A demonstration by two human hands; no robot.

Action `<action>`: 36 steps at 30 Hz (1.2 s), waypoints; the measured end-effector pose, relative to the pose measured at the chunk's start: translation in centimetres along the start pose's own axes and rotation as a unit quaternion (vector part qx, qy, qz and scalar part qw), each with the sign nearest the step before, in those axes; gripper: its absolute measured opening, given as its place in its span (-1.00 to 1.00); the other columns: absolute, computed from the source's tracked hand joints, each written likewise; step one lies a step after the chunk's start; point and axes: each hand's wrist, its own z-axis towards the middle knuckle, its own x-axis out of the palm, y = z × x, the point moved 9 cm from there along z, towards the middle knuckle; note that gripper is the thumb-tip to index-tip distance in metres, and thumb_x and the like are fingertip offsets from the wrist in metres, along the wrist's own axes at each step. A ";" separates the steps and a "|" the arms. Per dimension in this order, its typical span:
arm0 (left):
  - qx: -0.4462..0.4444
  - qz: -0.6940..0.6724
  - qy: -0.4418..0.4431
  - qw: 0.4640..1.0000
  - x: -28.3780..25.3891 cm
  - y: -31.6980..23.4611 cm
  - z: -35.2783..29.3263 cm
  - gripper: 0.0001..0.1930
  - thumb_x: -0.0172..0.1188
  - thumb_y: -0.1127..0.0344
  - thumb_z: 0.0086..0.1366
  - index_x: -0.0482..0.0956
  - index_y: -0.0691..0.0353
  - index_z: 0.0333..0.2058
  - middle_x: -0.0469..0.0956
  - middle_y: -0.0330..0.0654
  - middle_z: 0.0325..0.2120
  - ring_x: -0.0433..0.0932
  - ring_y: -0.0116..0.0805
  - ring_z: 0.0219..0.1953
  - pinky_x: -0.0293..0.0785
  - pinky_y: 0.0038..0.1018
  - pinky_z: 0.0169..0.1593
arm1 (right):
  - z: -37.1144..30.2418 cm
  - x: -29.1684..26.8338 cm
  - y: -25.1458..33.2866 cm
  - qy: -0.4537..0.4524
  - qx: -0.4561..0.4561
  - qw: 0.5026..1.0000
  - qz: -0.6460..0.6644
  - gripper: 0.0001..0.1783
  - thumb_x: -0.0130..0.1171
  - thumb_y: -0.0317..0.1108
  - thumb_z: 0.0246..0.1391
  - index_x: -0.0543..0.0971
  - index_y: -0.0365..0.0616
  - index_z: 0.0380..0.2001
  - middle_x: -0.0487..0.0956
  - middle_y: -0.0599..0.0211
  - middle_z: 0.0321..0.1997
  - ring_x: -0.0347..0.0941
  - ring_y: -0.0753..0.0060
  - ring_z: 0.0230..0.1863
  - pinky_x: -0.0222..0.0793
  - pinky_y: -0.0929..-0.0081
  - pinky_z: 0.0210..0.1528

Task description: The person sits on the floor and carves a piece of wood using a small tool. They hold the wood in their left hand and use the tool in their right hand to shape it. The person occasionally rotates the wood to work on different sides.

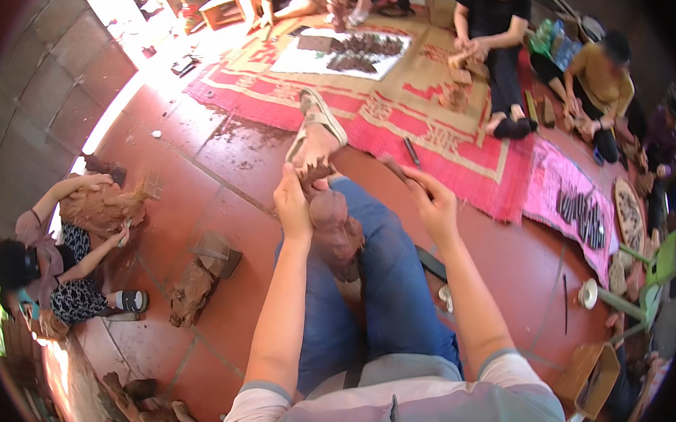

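Observation:
In my left hand (295, 200) is a small dark-brown piece with a jagged, toothed edge (316, 174), held upright between thumb and fingers. Off to the right, my right hand (435, 204) grips a slim brown tool (393, 168) that points up and left, apart from the piece; its exact kind is unclear. Between my knees rests a rounded, lumpy reddish-brown carved block (335, 230), just below the left hand. The left wrist hides part of its edge.
To my left a person works on a large brown carving (103, 206). Rough brown chunks (200, 280) lie on the tiles nearby. A dark stick (412, 152) lies by the red mat (465, 181). Several dark tools (582, 216) rest on a pink cloth (548, 171). People sit beyond.

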 end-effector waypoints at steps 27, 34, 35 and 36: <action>-0.066 0.025 0.098 0.993 3.3 0.4 1.5 -0.42 -0.25 -0.02 0.38 0.57 0.44 -0.30 0.58 -0.10 -0.48 0.50 -0.43 -0.56 0.45 -0.59 -0.44 | 6.5 9.2 10.2 0.339 -0.314 0.865 -0.196 -0.91 0.30 -0.39 -0.18 0.63 -0.08 -0.50 0.54 0.40 -0.41 0.49 0.40 -0.36 0.38 0.47 -0.36; -0.050 -0.026 0.100 0.993 2.1 2.0 1.8 -0.45 -0.28 -0.01 0.39 0.45 0.45 -0.32 0.56 -0.04 -0.46 0.51 -0.38 -0.52 0.44 -0.51 -0.47 | 9.2 3.0 11.7 0.247 -0.291 0.902 -0.203 -0.87 0.26 -0.40 -0.16 0.64 0.00 -0.43 0.51 0.40 -0.41 0.47 0.32 -0.34 0.35 0.47 -0.31; 0.039 0.047 0.092 0.994 1.8 0.3 1.7 -0.46 -0.28 -0.01 0.39 0.44 0.44 -0.34 0.56 -0.04 -0.48 0.51 -0.38 -0.54 0.44 -0.52 -0.47 | 7.7 4.9 13.7 0.247 -0.321 0.898 -0.171 -0.87 0.25 -0.42 -0.15 0.64 -0.01 -0.42 0.51 0.38 -0.40 0.47 0.33 -0.32 0.36 0.46 -0.30; 0.121 0.119 0.093 0.981 2.6 -1.3 0.9 -0.46 -0.27 -0.02 0.39 0.44 0.43 -0.37 0.55 -0.04 -0.50 0.50 -0.39 -0.55 0.44 -0.52 -0.47 | 6.3 5.7 14.6 0.239 -0.344 0.897 -0.142 -0.86 0.25 -0.44 -0.14 0.64 -0.02 -0.41 0.52 0.36 -0.39 0.48 0.34 -0.31 0.37 0.45 -0.28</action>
